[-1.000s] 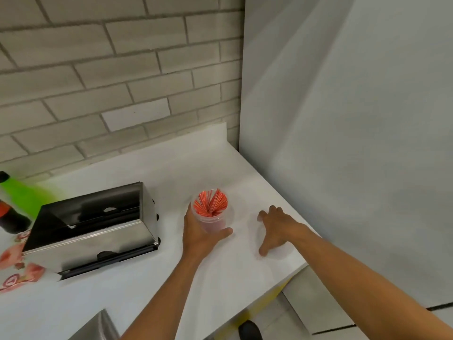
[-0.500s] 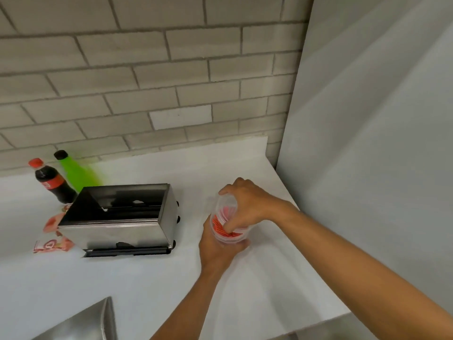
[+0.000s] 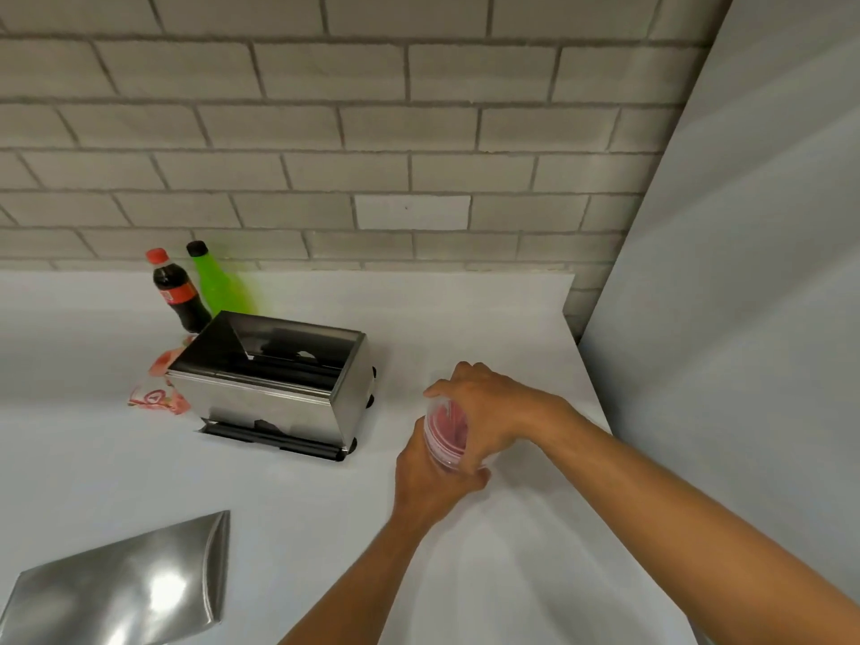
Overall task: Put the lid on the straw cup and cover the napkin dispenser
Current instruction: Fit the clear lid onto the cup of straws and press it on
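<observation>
I note a wide bare stretch of the white surface (image 3: pixel 325 528) between the open napkin dispenser (image 3: pixel 279 388) and the loose steel cover (image 3: pixel 125 584) at lower left, free for a hand to pass. Right of the straw cup (image 3: pixel 444 435) a grey wall panel (image 3: pixel 744 318) blocks the way. Behind the dispenser, a cola bottle (image 3: pixel 174 290), a green bottle (image 3: pixel 216 284) and red packets (image 3: pixel 158 393) crowd the far left.

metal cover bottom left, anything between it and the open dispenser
Nothing visible does. Only bare counter lies between the metal cover and the open dispenser. Both hands are off to the right on the straw cup; the bottles and packets sit behind the dispenser.
</observation>
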Action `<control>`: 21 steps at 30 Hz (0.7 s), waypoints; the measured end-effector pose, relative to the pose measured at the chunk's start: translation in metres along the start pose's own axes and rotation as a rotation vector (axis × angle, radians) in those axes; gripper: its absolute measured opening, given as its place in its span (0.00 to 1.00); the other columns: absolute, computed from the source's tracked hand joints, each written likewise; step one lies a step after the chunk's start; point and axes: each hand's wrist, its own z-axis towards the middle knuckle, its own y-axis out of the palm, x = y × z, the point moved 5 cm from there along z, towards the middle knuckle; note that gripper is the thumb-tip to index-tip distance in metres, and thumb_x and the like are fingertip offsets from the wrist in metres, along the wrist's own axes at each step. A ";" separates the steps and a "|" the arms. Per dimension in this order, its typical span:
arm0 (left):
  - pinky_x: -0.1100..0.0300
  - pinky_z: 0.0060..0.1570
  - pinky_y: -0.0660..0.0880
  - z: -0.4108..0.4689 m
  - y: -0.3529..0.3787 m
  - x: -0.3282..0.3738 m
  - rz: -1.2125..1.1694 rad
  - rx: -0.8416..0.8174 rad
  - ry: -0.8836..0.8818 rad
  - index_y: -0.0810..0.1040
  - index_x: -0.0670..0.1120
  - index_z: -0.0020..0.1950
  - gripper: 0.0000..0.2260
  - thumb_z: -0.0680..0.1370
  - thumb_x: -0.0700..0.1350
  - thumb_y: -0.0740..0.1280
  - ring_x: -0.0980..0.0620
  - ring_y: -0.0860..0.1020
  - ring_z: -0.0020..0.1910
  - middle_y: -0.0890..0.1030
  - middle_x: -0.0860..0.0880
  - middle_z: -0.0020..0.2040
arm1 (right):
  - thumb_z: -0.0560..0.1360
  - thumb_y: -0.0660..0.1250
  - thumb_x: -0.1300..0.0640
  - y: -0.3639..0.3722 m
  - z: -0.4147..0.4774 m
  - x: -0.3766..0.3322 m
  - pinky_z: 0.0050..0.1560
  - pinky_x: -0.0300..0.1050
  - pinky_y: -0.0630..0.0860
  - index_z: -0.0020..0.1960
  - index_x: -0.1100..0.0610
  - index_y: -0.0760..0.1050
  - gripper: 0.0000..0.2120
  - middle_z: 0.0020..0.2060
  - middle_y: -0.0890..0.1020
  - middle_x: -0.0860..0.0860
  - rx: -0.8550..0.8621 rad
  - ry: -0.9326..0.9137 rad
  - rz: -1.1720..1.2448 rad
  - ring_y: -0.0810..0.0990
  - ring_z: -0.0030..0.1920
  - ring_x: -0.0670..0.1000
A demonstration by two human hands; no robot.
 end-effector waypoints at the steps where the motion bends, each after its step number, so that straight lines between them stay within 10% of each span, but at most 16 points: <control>1: 0.59 0.53 0.83 0.000 0.000 0.002 0.003 -0.001 0.009 0.72 0.69 0.57 0.37 0.53 0.56 0.85 0.63 0.82 0.52 0.83 0.63 0.54 | 0.57 0.83 0.49 0.000 0.001 -0.001 0.60 0.53 0.79 0.80 0.40 0.58 0.57 0.66 0.66 0.49 -0.009 -0.011 -0.017 0.65 0.70 0.54; 12: 0.74 0.47 0.77 0.001 -0.002 0.010 -0.007 -0.007 0.066 0.70 0.68 0.57 0.38 0.57 0.50 0.89 0.61 0.81 0.55 0.81 0.61 0.56 | 0.52 0.86 0.47 -0.003 0.008 -0.001 0.56 0.54 0.81 0.76 0.37 0.62 0.57 0.64 0.67 0.47 -0.061 -0.081 -0.104 0.64 0.66 0.52; 21: 0.55 0.56 0.83 0.009 -0.002 0.000 -0.018 -0.009 0.090 0.76 0.61 0.65 0.40 0.56 0.50 0.88 0.55 0.83 0.56 0.84 0.55 0.58 | 0.51 0.87 0.46 -0.001 0.012 0.000 0.54 0.55 0.82 0.74 0.35 0.65 0.56 0.62 0.66 0.46 -0.074 -0.108 -0.117 0.64 0.63 0.51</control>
